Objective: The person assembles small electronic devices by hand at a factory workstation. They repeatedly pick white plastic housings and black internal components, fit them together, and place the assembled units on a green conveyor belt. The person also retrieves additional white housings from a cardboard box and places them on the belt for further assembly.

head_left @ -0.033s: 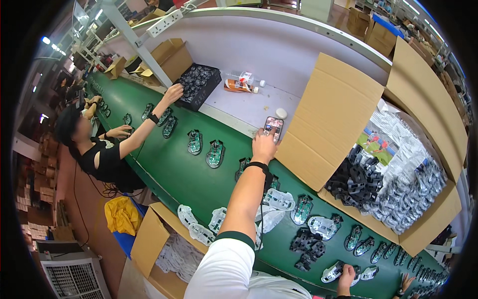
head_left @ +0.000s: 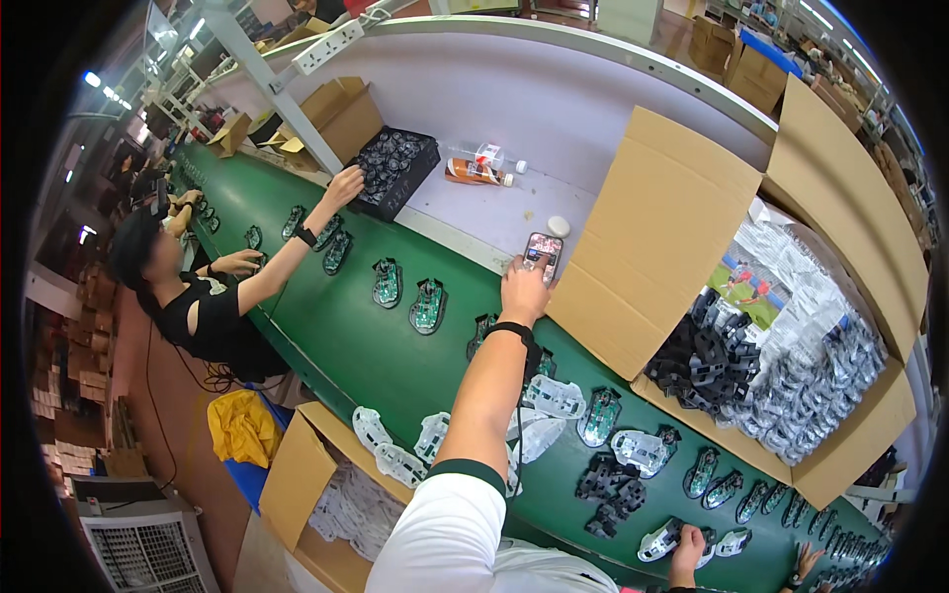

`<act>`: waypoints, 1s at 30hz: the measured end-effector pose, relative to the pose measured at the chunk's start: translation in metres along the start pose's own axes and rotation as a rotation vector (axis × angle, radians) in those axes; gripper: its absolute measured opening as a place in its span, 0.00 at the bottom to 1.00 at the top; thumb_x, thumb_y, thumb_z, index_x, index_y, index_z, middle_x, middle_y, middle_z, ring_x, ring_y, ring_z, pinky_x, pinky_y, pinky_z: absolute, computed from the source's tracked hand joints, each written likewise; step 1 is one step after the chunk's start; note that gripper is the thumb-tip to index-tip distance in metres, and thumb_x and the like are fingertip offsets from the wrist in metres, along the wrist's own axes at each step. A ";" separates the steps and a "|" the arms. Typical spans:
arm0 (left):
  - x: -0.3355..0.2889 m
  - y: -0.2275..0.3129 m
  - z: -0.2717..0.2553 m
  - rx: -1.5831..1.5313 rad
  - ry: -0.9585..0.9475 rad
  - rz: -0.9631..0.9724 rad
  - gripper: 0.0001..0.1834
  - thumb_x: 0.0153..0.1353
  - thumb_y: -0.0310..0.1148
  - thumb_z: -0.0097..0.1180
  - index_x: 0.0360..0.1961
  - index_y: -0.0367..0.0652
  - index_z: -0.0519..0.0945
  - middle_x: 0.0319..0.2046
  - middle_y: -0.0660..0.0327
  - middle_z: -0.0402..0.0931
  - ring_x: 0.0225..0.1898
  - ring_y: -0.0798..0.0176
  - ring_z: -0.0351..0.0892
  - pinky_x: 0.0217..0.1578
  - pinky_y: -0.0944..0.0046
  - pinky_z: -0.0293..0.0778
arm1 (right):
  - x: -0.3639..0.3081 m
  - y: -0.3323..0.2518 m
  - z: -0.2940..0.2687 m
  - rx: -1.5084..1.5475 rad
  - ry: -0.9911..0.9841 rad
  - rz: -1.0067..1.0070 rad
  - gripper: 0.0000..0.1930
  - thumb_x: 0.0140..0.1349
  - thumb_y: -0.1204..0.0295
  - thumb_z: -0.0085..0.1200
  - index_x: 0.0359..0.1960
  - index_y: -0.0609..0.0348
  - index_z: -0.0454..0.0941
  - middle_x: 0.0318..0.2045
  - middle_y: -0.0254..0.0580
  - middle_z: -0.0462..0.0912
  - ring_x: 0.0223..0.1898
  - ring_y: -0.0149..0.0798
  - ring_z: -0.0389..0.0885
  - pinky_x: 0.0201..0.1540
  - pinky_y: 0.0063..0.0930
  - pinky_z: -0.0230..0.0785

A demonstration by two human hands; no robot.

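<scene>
My left hand (head_left: 526,291) reaches far forward over the green conveyor belt (head_left: 371,341). Its fingertips, somewhat apart, rest on the lower part of a lit smartphone (head_left: 543,249) at the edge of the white shelf. At the lower right, my right hand (head_left: 687,551) has its fingers closed at the end of a light mouse shell (head_left: 659,541), low over the belt. Another pale shell (head_left: 733,542) lies just right of it. Beyond that hand is a pile of black plastic parts (head_left: 610,490). A mouse base with a green circuit board (head_left: 599,416) lies between my arms.
A large carton (head_left: 652,237) holds bagged parts and black pieces at right. A black tray (head_left: 407,178), bottles (head_left: 478,170) and a round white object (head_left: 559,226) sit along the shelf. A co-worker (head_left: 188,296) reaches toward the tray. Another carton (head_left: 301,474) stands left of my arm.
</scene>
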State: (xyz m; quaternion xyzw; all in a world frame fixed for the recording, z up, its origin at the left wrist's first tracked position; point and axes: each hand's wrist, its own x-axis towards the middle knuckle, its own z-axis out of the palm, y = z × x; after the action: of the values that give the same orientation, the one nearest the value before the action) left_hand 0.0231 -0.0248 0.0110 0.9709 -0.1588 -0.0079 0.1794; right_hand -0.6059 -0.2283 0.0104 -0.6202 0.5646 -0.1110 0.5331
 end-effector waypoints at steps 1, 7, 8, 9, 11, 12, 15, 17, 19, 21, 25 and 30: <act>-0.002 0.000 -0.001 0.005 0.003 0.005 0.31 0.57 0.54 0.63 0.63 0.63 0.75 0.61 0.48 0.67 0.65 0.45 0.66 0.60 0.44 0.69 | -0.001 -0.003 0.000 -0.001 -0.002 0.008 0.12 0.71 0.65 0.54 0.31 0.60 0.77 0.22 0.23 0.71 0.23 0.20 0.62 0.24 0.20 0.52; 0.000 0.007 -0.003 0.045 -0.047 0.031 0.31 0.58 0.54 0.62 0.63 0.63 0.75 0.62 0.47 0.67 0.66 0.45 0.63 0.63 0.45 0.66 | 0.000 0.004 -0.002 -0.016 0.020 -0.009 0.11 0.69 0.63 0.55 0.30 0.53 0.77 0.21 0.20 0.66 0.21 0.19 0.60 0.21 0.20 0.49; 0.001 0.006 -0.002 0.040 -0.049 0.032 0.32 0.58 0.54 0.62 0.64 0.62 0.74 0.62 0.47 0.66 0.67 0.45 0.63 0.63 0.45 0.65 | 0.003 0.012 -0.004 -0.008 0.029 -0.031 0.11 0.69 0.63 0.55 0.29 0.53 0.77 0.21 0.20 0.66 0.21 0.19 0.60 0.21 0.20 0.49; 0.000 0.004 -0.003 0.038 -0.050 0.028 0.33 0.58 0.54 0.62 0.64 0.61 0.73 0.62 0.47 0.66 0.67 0.45 0.63 0.63 0.45 0.65 | 0.004 0.009 -0.003 -0.017 0.026 -0.031 0.12 0.69 0.63 0.55 0.29 0.53 0.77 0.21 0.20 0.66 0.21 0.19 0.60 0.21 0.20 0.49; -0.001 0.001 -0.005 0.029 -0.032 0.021 0.34 0.59 0.54 0.62 0.65 0.56 0.72 0.63 0.46 0.65 0.67 0.44 0.63 0.63 0.45 0.65 | 0.005 0.005 -0.002 -0.032 0.021 -0.030 0.12 0.70 0.63 0.54 0.28 0.54 0.76 0.20 0.20 0.66 0.21 0.19 0.60 0.21 0.20 0.48; -0.002 0.000 -0.007 0.023 -0.025 0.019 0.35 0.59 0.54 0.62 0.66 0.54 0.71 0.64 0.45 0.65 0.67 0.43 0.63 0.64 0.45 0.65 | 0.005 0.005 -0.002 -0.034 0.024 -0.032 0.12 0.70 0.63 0.54 0.29 0.55 0.76 0.20 0.20 0.66 0.22 0.19 0.60 0.22 0.20 0.49; -0.003 -0.001 -0.019 -0.043 -0.060 0.010 0.38 0.59 0.53 0.62 0.66 0.47 0.68 0.64 0.43 0.64 0.67 0.41 0.64 0.63 0.46 0.66 | 0.001 0.004 -0.002 -0.058 0.036 -0.047 0.13 0.70 0.64 0.53 0.30 0.58 0.77 0.21 0.22 0.68 0.25 0.21 0.61 0.26 0.21 0.52; -0.006 0.005 -0.030 -0.088 -0.090 -0.037 0.36 0.59 0.50 0.62 0.65 0.44 0.69 0.63 0.42 0.65 0.65 0.41 0.66 0.62 0.47 0.67 | -0.004 0.001 -0.001 -0.096 0.053 -0.067 0.13 0.71 0.65 0.52 0.31 0.60 0.77 0.22 0.25 0.71 0.27 0.22 0.63 0.29 0.22 0.56; -0.010 0.006 -0.041 -0.108 -0.059 -0.047 0.35 0.59 0.47 0.61 0.63 0.40 0.70 0.61 0.40 0.67 0.62 0.40 0.69 0.61 0.47 0.69 | -0.002 0.002 -0.001 -0.152 0.071 -0.150 0.13 0.71 0.67 0.52 0.32 0.64 0.77 0.25 0.28 0.74 0.29 0.25 0.66 0.33 0.25 0.61; -0.010 0.001 -0.045 -0.098 0.010 -0.005 0.33 0.59 0.44 0.60 0.62 0.36 0.70 0.58 0.38 0.70 0.59 0.39 0.71 0.59 0.47 0.70 | -0.011 -0.003 0.003 -0.202 0.123 -0.301 0.13 0.71 0.68 0.50 0.35 0.69 0.78 0.28 0.37 0.78 0.32 0.30 0.71 0.39 0.29 0.67; -0.014 -0.011 -0.067 -0.315 0.280 -0.071 0.29 0.59 0.37 0.57 0.58 0.29 0.72 0.52 0.35 0.74 0.56 0.35 0.73 0.59 0.45 0.68 | -0.014 -0.027 0.000 -0.591 0.206 -0.451 0.10 0.65 0.73 0.52 0.43 0.68 0.78 0.41 0.57 0.79 0.45 0.57 0.77 0.50 0.44 0.69; -0.109 0.028 -0.151 -0.583 0.463 0.278 0.23 0.62 0.29 0.60 0.57 0.31 0.74 0.53 0.48 0.75 0.56 0.54 0.74 0.60 0.56 0.67 | -0.057 -0.090 0.039 -0.663 -0.051 -0.849 0.28 0.53 0.64 0.66 0.56 0.60 0.75 0.57 0.58 0.74 0.58 0.59 0.73 0.61 0.47 0.66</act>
State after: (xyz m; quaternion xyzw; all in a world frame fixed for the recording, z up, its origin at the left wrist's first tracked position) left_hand -0.0778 0.0364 0.1578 0.8246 -0.2351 0.1909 0.4779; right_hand -0.5443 -0.1793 0.0918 -0.9315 0.2559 -0.1173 0.2304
